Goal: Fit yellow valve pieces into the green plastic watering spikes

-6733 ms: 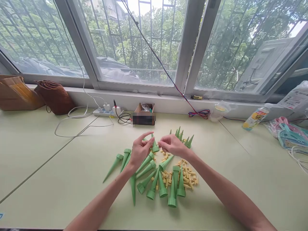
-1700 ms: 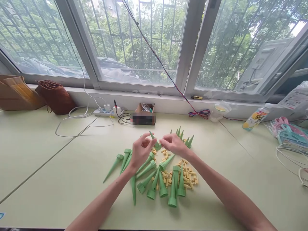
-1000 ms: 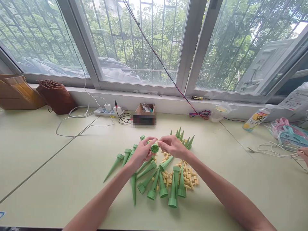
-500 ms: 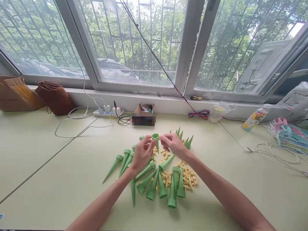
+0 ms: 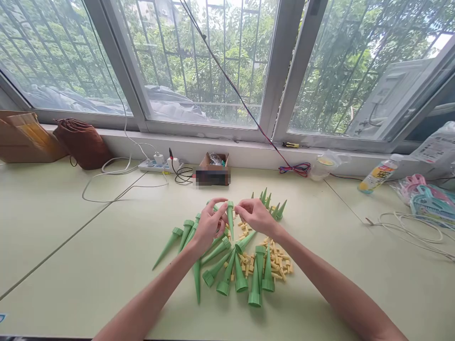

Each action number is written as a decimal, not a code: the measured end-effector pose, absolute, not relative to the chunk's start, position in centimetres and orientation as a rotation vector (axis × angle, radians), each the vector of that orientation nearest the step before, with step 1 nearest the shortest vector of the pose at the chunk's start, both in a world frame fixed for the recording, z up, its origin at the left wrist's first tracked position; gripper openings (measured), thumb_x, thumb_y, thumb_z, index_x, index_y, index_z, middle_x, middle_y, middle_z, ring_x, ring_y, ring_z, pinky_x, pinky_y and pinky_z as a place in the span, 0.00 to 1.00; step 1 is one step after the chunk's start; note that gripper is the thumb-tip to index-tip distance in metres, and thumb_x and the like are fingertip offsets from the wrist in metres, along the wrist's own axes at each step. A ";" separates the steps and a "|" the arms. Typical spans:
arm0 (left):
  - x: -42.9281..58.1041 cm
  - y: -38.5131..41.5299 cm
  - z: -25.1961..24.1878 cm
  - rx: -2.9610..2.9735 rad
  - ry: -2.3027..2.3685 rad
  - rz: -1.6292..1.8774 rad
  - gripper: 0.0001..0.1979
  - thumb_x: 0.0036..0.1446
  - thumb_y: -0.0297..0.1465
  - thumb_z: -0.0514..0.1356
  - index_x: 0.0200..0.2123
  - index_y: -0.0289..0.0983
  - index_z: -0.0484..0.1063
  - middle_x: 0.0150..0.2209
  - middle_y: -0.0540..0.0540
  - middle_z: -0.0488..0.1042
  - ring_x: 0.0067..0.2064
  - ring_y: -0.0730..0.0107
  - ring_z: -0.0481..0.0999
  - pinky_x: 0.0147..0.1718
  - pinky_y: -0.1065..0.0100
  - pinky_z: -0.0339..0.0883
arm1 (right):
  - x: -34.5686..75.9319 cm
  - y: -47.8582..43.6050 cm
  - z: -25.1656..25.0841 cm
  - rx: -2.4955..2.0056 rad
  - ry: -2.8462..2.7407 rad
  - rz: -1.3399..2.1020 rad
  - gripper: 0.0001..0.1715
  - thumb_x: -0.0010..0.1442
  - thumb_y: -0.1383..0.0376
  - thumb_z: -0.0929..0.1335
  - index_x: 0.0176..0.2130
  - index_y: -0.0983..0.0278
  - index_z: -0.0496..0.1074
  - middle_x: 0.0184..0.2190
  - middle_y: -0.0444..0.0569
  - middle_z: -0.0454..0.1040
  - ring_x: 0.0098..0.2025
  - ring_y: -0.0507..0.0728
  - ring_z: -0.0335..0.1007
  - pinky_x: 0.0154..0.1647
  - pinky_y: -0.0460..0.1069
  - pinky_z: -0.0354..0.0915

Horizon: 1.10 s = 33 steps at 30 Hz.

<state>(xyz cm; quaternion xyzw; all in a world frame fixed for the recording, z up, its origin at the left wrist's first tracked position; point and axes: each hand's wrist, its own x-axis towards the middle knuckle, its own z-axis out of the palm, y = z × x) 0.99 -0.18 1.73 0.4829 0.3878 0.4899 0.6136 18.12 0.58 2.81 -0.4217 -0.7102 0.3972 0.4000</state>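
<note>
My left hand (image 5: 209,225) pinches a green plastic cone spike (image 5: 230,219) near its wide end, holding it upright with the tip pointing down. My right hand (image 5: 254,215) is closed in a pinch right beside the cone's open top; what its fingertips hold is too small to make out. Below my hands lie several more green cone spikes (image 5: 241,272) on the pale green table (image 5: 88,265), mixed with a heap of small yellow plugs (image 5: 279,263). A cluster of green cones (image 5: 272,206) stands tips up just beyond my right hand.
A small cardboard box (image 5: 212,169) and a white power strip (image 5: 156,165) with cables sit by the window sill. A brown pouch (image 5: 81,142) and a carton (image 5: 21,137) are far left. At right lie a spray bottle (image 5: 377,176), coloured hangers (image 5: 430,199) and white cord (image 5: 408,227).
The cone in my left hand turned from tip-up, through sideways with its open end facing me, to tip-down. My right hand stays pinched at its wide end.
</note>
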 end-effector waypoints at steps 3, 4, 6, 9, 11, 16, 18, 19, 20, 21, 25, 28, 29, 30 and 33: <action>0.9 0.0 1.7 1.008 0.881 1.068 0.22 0.54 0.43 0.64 0.48 0.39 0.66 0.16 0.59 0.64 0.10 0.84 0.52 0.08 0.80 0.43 | 18.1 0.4 3.0 -1.080 -1.870 0.934 0.20 0.63 0.56 0.64 0.26 0.65 0.70 0.20 0.43 0.66 0.23 0.50 0.59 0.25 0.46 0.55; 0.8 0.1 1.7 0.983 0.883 1.050 0.22 0.54 0.43 0.65 0.48 0.39 0.66 0.16 0.60 0.64 0.10 0.84 0.51 0.08 0.80 0.42 | 18.1 0.4 3.0 -1.084 -1.888 0.915 0.20 0.63 0.56 0.64 0.26 0.65 0.70 0.21 0.44 0.67 0.23 0.50 0.60 0.26 0.46 0.56; 0.7 0.2 1.7 0.949 0.897 1.021 0.23 0.53 0.42 0.65 0.48 0.38 0.66 0.15 0.60 0.63 0.10 0.84 0.50 0.07 0.80 0.40 | 18.1 0.3 3.0 -1.088 -1.908 0.888 0.19 0.63 0.56 0.64 0.27 0.65 0.71 0.21 0.44 0.68 0.24 0.50 0.61 0.27 0.46 0.57; 0.7 0.2 1.7 0.945 0.925 1.025 0.23 0.52 0.42 0.66 0.49 0.38 0.67 0.15 0.60 0.63 0.10 0.84 0.51 0.08 0.81 0.42 | 18.0 0.4 2.8 -1.084 -1.903 0.884 0.19 0.63 0.57 0.64 0.27 0.65 0.70 0.21 0.44 0.68 0.24 0.50 0.61 0.27 0.46 0.57; 0.8 0.1 1.7 0.984 0.941 1.064 0.23 0.53 0.42 0.65 0.49 0.38 0.67 0.16 0.58 0.65 0.11 0.83 0.54 0.08 0.80 0.44 | 17.9 0.5 2.6 -1.088 -1.859 0.897 0.19 0.63 0.56 0.64 0.26 0.65 0.69 0.21 0.44 0.67 0.24 0.50 0.60 0.26 0.46 0.57; 1.2 -0.3 1.7 1.227 0.959 1.295 0.16 0.55 0.40 0.64 0.42 0.37 0.70 0.24 0.52 0.72 0.15 0.82 0.60 0.12 0.77 0.52 | 17.7 0.7 2.5 -1.127 -1.696 1.009 0.20 0.63 0.54 0.63 0.26 0.64 0.67 0.17 0.41 0.63 0.19 0.49 0.55 0.22 0.46 0.53; 1.3 -0.6 1.9 1.303 0.973 1.359 0.14 0.54 0.38 0.65 0.40 0.37 0.71 0.30 0.50 0.73 0.17 0.83 0.61 0.14 0.77 0.53 | 17.8 0.8 2.6 -1.136 -1.651 1.040 0.21 0.63 0.53 0.63 0.25 0.64 0.66 0.15 0.40 0.61 0.18 0.49 0.53 0.21 0.46 0.51; 1.3 -0.8 2.0 1.336 0.985 1.363 0.14 0.53 0.38 0.66 0.40 0.38 0.71 0.32 0.49 0.74 0.18 0.83 0.63 0.14 0.77 0.54 | 17.8 0.9 2.6 -1.136 -1.641 1.049 0.21 0.63 0.53 0.63 0.25 0.64 0.66 0.14 0.39 0.60 0.17 0.48 0.52 0.20 0.46 0.50; 1.3 -0.9 2.1 1.368 0.996 1.352 0.14 0.52 0.37 0.66 0.41 0.38 0.72 0.33 0.49 0.74 0.19 0.82 0.64 0.15 0.77 0.54 | 17.8 0.9 2.7 -1.135 -1.638 1.055 0.22 0.62 0.53 0.63 0.24 0.64 0.66 0.14 0.39 0.59 0.17 0.48 0.51 0.20 0.45 0.50; 1.3 -1.0 2.2 1.396 1.003 1.332 0.15 0.52 0.37 0.67 0.42 0.38 0.72 0.34 0.48 0.74 0.20 0.81 0.65 0.15 0.77 0.55 | 17.8 0.9 2.8 -1.135 -1.642 1.057 0.22 0.62 0.53 0.63 0.24 0.64 0.65 0.14 0.39 0.59 0.17 0.48 0.51 0.20 0.45 0.50; 1.3 -1.0 2.3 1.422 1.014 1.335 0.18 0.50 0.39 0.68 0.43 0.38 0.74 0.33 0.47 0.75 0.19 0.79 0.66 0.15 0.75 0.57 | 18.0 0.8 3.0 -1.132 -1.692 1.052 0.22 0.62 0.55 0.64 0.22 0.64 0.65 0.14 0.39 0.59 0.17 0.48 0.51 0.21 0.46 0.50; 1.3 -0.8 2.1 1.396 1.022 1.381 0.18 0.50 0.40 0.68 0.42 0.38 0.75 0.35 0.46 0.75 0.18 0.81 0.64 0.14 0.75 0.56 | 18.1 0.8 3.0 -1.117 -1.735 1.030 0.21 0.61 0.56 0.64 0.22 0.65 0.66 0.15 0.40 0.60 0.18 0.48 0.53 0.22 0.46 0.51; 1.3 -0.8 2.0 1.389 1.020 1.383 0.18 0.50 0.40 0.68 0.42 0.37 0.75 0.34 0.47 0.75 0.17 0.82 0.63 0.14 0.75 0.56 | 18.2 0.8 3.1 -1.111 -1.748 1.024 0.21 0.61 0.56 0.64 0.22 0.65 0.67 0.15 0.40 0.61 0.18 0.48 0.53 0.22 0.46 0.51; 1.2 -0.7 2.0 1.380 1.016 1.382 0.18 0.50 0.40 0.68 0.42 0.37 0.75 0.32 0.48 0.75 0.17 0.82 0.62 0.13 0.75 0.55 | 18.2 0.8 3.1 -1.106 -1.759 1.023 0.21 0.61 0.56 0.64 0.22 0.65 0.67 0.15 0.40 0.61 0.19 0.48 0.53 0.22 0.46 0.52; 1.0 -0.4 1.9 1.320 1.010 1.365 0.18 0.50 0.40 0.68 0.40 0.36 0.74 0.26 0.50 0.73 0.15 0.83 0.59 0.12 0.77 0.52 | 18.3 0.7 3.3 -1.084 -1.792 1.049 0.19 0.61 0.57 0.64 0.24 0.65 0.69 0.16 0.40 0.62 0.19 0.49 0.55 0.22 0.45 0.53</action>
